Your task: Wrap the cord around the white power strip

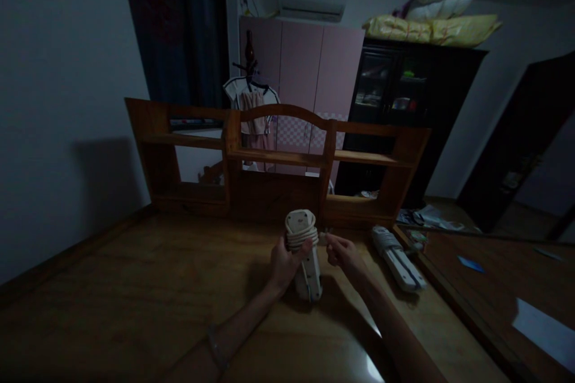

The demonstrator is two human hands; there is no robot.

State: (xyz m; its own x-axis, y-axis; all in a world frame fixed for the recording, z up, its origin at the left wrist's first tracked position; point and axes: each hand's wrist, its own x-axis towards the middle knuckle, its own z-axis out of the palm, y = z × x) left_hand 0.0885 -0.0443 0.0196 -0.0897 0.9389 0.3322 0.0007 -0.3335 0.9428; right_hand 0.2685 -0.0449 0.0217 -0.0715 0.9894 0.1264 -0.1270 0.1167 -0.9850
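A white power strip (309,275) is tilted up over the wooden tabletop, its screw-dotted underside facing me. Its white cord (302,237) is wound in several turns around the upper part. My left hand (285,263) grips the strip from the left side, thumb across the lowest turns. Just right of the coil, my right hand (341,252) is closed in a pinch on a small pale piece, which looks like the cord's end; dim light hides its details. A second power strip (402,266), also wrapped in its cord, lies to the right on the table.
A wooden shelf unit (278,158) stands along the table's far edge. To the right, a lower brown surface (503,275) carries a white sheet (545,329) and a blue card (470,263). A white wall (67,131) closes off the left side.
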